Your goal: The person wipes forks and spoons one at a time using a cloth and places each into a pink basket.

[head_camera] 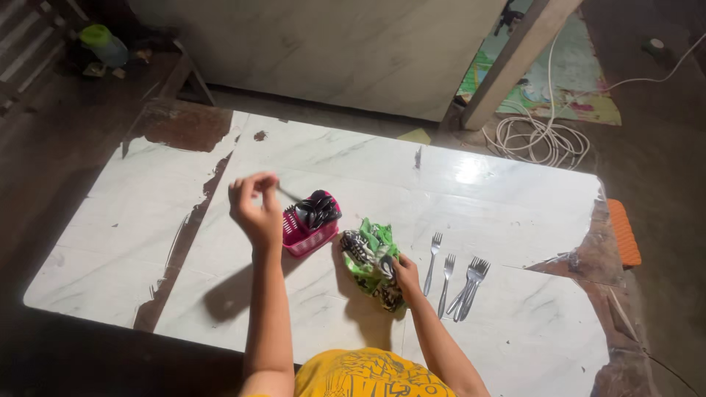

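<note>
- Head view: the left hand (255, 209) is raised over the white table (515, 198), fingers pinched together on the handle end of a thin piece of cutlery (288, 194).
- That piece slants down and to the right from the fingers, its far end at the pink basket (309, 237), which stands just right of the hand and already holds dark spoons.
- The right hand (407, 278) lies flat, fingers closed down on a green patterned cloth (371, 261).
- Loose forks (454, 278) lie just right of the right hand, handles pointing toward the person; this hand is the nearer one to them.
</note>
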